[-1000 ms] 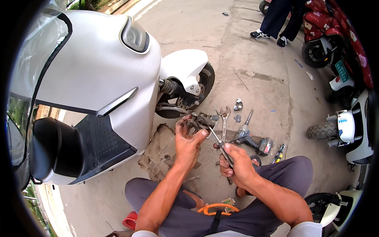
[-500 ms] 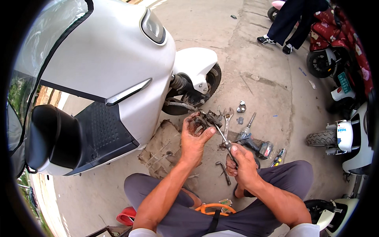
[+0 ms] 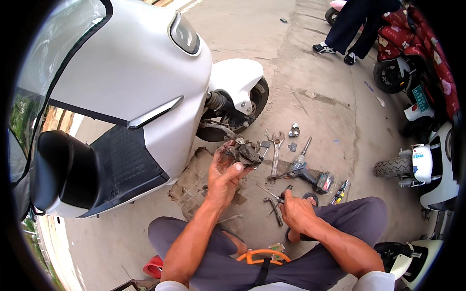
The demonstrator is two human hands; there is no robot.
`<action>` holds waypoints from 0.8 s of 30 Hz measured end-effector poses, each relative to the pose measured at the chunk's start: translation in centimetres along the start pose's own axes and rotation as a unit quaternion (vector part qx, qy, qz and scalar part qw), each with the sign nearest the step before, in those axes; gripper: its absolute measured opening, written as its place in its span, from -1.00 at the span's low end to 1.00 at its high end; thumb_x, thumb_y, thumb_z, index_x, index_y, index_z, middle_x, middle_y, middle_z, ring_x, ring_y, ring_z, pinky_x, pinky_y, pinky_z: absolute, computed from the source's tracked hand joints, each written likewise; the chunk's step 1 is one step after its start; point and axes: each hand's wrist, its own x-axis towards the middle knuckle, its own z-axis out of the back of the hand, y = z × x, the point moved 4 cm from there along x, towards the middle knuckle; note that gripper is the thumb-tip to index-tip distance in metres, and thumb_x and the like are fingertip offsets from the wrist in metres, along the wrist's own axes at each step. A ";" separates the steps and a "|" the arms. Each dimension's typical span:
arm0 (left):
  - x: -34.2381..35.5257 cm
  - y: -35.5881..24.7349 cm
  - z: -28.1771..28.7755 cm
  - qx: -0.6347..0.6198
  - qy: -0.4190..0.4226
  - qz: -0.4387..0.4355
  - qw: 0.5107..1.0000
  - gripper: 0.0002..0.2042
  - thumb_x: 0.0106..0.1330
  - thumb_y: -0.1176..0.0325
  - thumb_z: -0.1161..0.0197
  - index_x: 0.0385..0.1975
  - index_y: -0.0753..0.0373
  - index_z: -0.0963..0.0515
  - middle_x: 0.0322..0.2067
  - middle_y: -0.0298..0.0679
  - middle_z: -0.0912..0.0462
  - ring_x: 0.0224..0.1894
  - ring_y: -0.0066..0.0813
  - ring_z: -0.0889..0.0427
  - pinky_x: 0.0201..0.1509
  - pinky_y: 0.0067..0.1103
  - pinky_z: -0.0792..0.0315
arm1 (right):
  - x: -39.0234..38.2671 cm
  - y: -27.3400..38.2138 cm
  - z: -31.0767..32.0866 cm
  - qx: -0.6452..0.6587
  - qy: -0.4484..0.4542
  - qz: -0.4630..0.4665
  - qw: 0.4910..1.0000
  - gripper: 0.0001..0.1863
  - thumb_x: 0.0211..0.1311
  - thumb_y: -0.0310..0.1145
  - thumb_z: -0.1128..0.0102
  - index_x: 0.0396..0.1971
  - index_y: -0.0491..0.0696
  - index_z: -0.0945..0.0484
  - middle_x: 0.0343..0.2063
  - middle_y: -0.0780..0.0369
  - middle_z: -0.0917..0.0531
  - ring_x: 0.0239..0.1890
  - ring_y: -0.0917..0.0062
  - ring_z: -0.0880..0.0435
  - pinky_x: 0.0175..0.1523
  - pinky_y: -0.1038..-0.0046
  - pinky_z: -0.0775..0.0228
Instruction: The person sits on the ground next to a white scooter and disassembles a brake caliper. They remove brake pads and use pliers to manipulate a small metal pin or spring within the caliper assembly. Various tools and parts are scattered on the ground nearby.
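Note:
My left hand (image 3: 222, 177), its fingers blackened with grease, is closed around a dirty dark metal part that looks like a brake caliper (image 3: 248, 154). It holds the part up in front of the scooter's front wheel (image 3: 262, 97). Lower and to the right, my right hand (image 3: 298, 211) grips a screwdriver (image 3: 270, 193). The screwdriver's thin shaft points to the upper left, apart from the caliper. On the ground beyond my hands lie a wrench (image 3: 276, 154) and a cordless power driver (image 3: 305, 171). A bent socket wrench (image 3: 274, 212) is just left of my right hand.
A white scooter (image 3: 160, 63) fills the left side. Small metal parts (image 3: 294, 129) and a yellow-black tool (image 3: 340, 192) lie on the concrete. More scooters (image 3: 439, 160) line the right, where a person in dark trousers (image 3: 357, 24) stands. An orange ring-shaped thing (image 3: 250, 255) is between my legs.
The screwdriver has come away from the caliper, moving down toward me with my right hand. My left hand has shifted slightly left and turned the caliper.

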 end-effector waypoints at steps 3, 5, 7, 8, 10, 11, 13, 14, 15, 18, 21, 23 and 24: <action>-0.6 -0.7 -0.6 -0.027 0.022 -0.001 0.999 -0.35 0.26 0.45 -0.33 0.34 0.27 -0.20 0.19 -0.03 -0.46 0.21 -0.12 -0.56 0.26 -0.17 -0.55 | 1.3 -1.7 -1.1 -0.083 -0.013 0.008 0.996 -0.67 0.28 -0.27 -0.15 -0.15 -0.20 -0.35 -0.48 -0.08 -0.70 -0.39 -0.03 -0.71 -0.24 -0.07 -0.45; -1.0 -1.3 -0.2 -0.018 0.029 0.001 0.999 -0.31 0.23 0.34 -0.37 0.35 0.27 -0.20 0.22 -0.02 -0.45 0.21 -0.09 -0.56 0.27 -0.15 -0.54 | 1.9 -1.6 -0.6 -0.104 -0.011 0.004 0.995 -0.66 0.26 -0.27 -0.16 -0.15 -0.21 -0.37 -0.50 -0.06 -0.70 -0.41 -0.03 -0.71 -0.24 -0.06 -0.46; -1.3 -1.8 0.0 -0.009 0.036 -0.001 0.999 -0.26 0.20 0.24 -0.40 0.35 0.26 -0.20 0.24 0.00 -0.44 0.22 -0.06 -0.56 0.27 -0.12 -0.54 | 2.8 -1.0 0.8 -0.126 -0.010 0.002 0.992 -0.65 0.25 -0.27 -0.18 -0.14 -0.21 -0.39 -0.52 -0.04 -0.70 -0.43 -0.03 -0.71 -0.25 -0.05 -0.47; -1.4 -2.0 -0.1 -0.015 0.045 0.006 0.999 -0.25 0.20 0.22 -0.40 0.36 0.26 -0.19 0.24 0.00 -0.44 0.22 -0.07 -0.57 0.26 -0.12 -0.55 | 3.0 -0.9 1.5 -0.125 0.007 -0.018 0.992 -0.66 0.23 -0.25 -0.21 -0.16 -0.18 -0.41 -0.45 -0.04 -0.71 -0.33 0.00 -0.72 -0.18 -0.02 -0.49; -1.9 -2.6 0.2 -0.019 0.050 0.010 0.999 -0.24 0.20 0.20 -0.41 0.36 0.26 -0.19 0.24 0.00 -0.44 0.22 -0.08 -0.57 0.25 -0.12 -0.55 | 3.0 0.2 3.2 -0.163 -0.030 0.007 0.986 -0.60 0.19 -0.18 -0.32 -0.10 -0.12 -0.48 -0.18 0.00 -0.69 -0.05 0.12 -0.68 -0.01 0.03 -0.45; -2.1 -2.9 0.2 -0.012 0.053 0.014 0.998 -0.24 0.19 0.19 -0.41 0.36 0.26 -0.20 0.24 -0.01 -0.44 0.22 -0.09 -0.57 0.26 -0.12 -0.55 | 3.1 1.1 4.9 -0.146 -0.071 0.046 0.986 -0.55 0.16 -0.19 -0.37 -0.04 -0.12 -0.49 -0.07 0.03 -0.64 0.01 0.14 -0.63 0.02 0.06 -0.44; -2.4 -3.1 0.1 -0.010 0.060 0.020 0.998 -0.24 0.19 0.18 -0.42 0.35 0.27 -0.20 0.24 -0.02 -0.44 0.22 -0.11 -0.57 0.26 -0.13 -0.55 | 3.2 3.1 8.6 -0.054 -0.148 0.145 0.977 -0.41 0.07 -0.23 -0.47 0.09 -0.10 -0.49 0.08 0.07 -0.55 0.11 0.16 -0.55 0.08 0.12 -0.44; -2.5 -3.3 0.2 -0.009 0.060 0.027 0.998 -0.23 0.18 0.17 -0.43 0.35 0.27 -0.21 0.23 -0.03 -0.45 0.22 -0.12 -0.57 0.26 -0.15 -0.55 | 3.2 4.3 10.2 0.023 -0.182 0.210 0.960 -0.33 0.00 -0.27 -0.53 0.15 -0.08 -0.48 0.13 0.09 -0.51 0.14 0.15 -0.52 0.11 0.15 -0.44; -2.6 -3.3 0.3 -0.008 0.060 0.034 0.998 -0.22 0.17 0.17 -0.44 0.35 0.28 -0.22 0.23 -0.04 -0.46 0.21 -0.14 -0.58 0.26 -0.17 -0.55 | 3.3 5.0 11.3 0.021 -0.180 0.210 0.961 -0.33 0.00 -0.27 -0.53 0.15 -0.08 -0.48 0.13 0.09 -0.51 0.14 0.15 -0.52 0.11 0.15 -0.44; -2.9 -3.7 1.1 -0.025 0.065 0.021 0.997 -0.23 0.20 0.29 -0.38 0.38 0.37 -0.16 0.21 0.05 -0.45 0.18 -0.07 -0.59 0.19 -0.16 -0.58 | 3.7 7.2 13.1 0.142 -0.179 0.282 0.932 -0.21 -0.09 -0.31 -0.59 0.22 -0.06 -0.45 0.12 0.09 -0.51 0.16 0.14 -0.52 0.19 0.22 -0.44; -3.2 -4.2 1.8 -0.009 0.054 0.025 0.998 -0.23 0.17 0.29 -0.38 0.36 0.41 -0.18 0.21 0.03 -0.44 0.19 -0.09 -0.58 0.19 -0.17 -0.58 | 4.3 8.5 13.6 0.158 -0.166 0.317 0.920 -0.16 -0.13 -0.31 -0.62 0.25 -0.05 -0.43 0.13 0.08 -0.50 0.18 0.15 -0.51 0.23 0.23 -0.43; -3.2 -4.5 1.5 -0.010 0.053 0.027 0.998 -0.22 0.16 0.29 -0.39 0.36 0.41 -0.19 0.20 0.03 -0.44 0.19 -0.10 -0.57 0.20 -0.17 -0.58 | 4.8 9.3 13.5 0.168 -0.128 0.335 0.918 -0.15 -0.15 -0.31 -0.62 0.25 -0.04 -0.43 0.13 0.09 -0.50 0.18 0.15 -0.50 0.24 0.23 -0.43; -3.3 -4.6 1.5 -0.011 0.052 0.030 0.998 -0.22 0.14 0.29 -0.40 0.35 0.42 -0.20 0.20 0.02 -0.43 0.20 -0.11 -0.56 0.21 -0.18 -0.57 | 5.0 9.4 13.4 0.169 -0.125 0.336 0.918 -0.15 -0.15 -0.31 -0.62 0.25 -0.04 -0.43 0.13 0.09 -0.50 0.18 0.15 -0.50 0.24 0.23 -0.43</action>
